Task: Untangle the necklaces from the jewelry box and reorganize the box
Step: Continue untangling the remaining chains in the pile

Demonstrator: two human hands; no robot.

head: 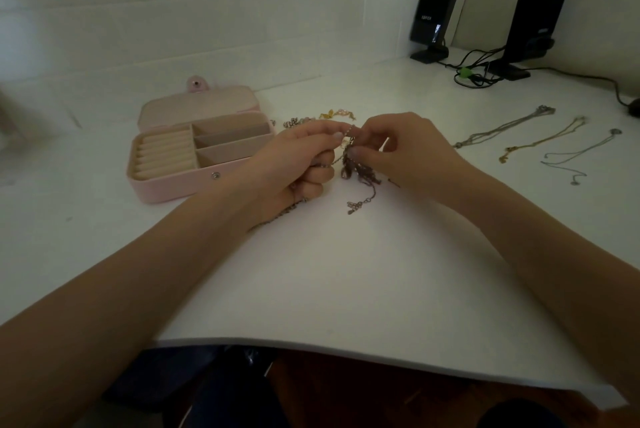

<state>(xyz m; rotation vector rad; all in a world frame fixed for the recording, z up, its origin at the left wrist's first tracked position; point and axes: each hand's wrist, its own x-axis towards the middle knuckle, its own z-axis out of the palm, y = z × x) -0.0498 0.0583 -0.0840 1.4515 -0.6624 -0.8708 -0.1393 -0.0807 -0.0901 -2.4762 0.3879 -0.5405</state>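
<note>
One legible marking was found. The left black speaker (435,8), standing on the table (346,271) well beyond the right hand (412,154), bore small pale lettering on its lower front that appeared to read "EDIFIER", though it was blurred. The right black speaker (536,19), further right of that hand, carried a small pale label too blurred to read.
</note>
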